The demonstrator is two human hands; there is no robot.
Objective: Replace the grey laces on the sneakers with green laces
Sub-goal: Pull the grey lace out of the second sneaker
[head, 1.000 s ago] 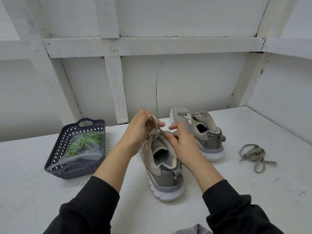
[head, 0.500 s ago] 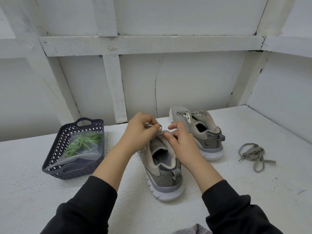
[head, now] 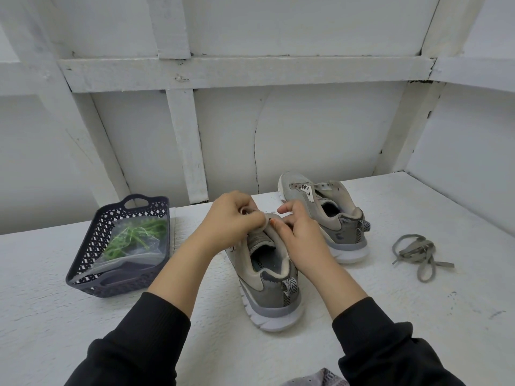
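A grey sneaker (head: 267, 277) stands in the middle of the white table, heel towards me. My left hand (head: 234, 218) pinches its grey lace (head: 246, 210) above the tongue. My right hand (head: 299, 231) has curled fingers at the sneaker's eyelets; what they hold is hidden. The second grey sneaker (head: 326, 215) stands behind to the right with bare eyelets. A loose grey lace (head: 418, 253) lies bundled on the table at the right. Green laces (head: 133, 236) sit inside a clear bag in the basket.
A dark perforated basket (head: 94, 263) stands at the left on the white table (head: 418, 316). White panelled walls close the back and right side. A bit of grey patterned fabric (head: 315, 380) shows at the bottom edge.
Both hands have dropped closer to the sneaker's tongue. The lace loop that my left hand held up is now pulled low against the shoe.
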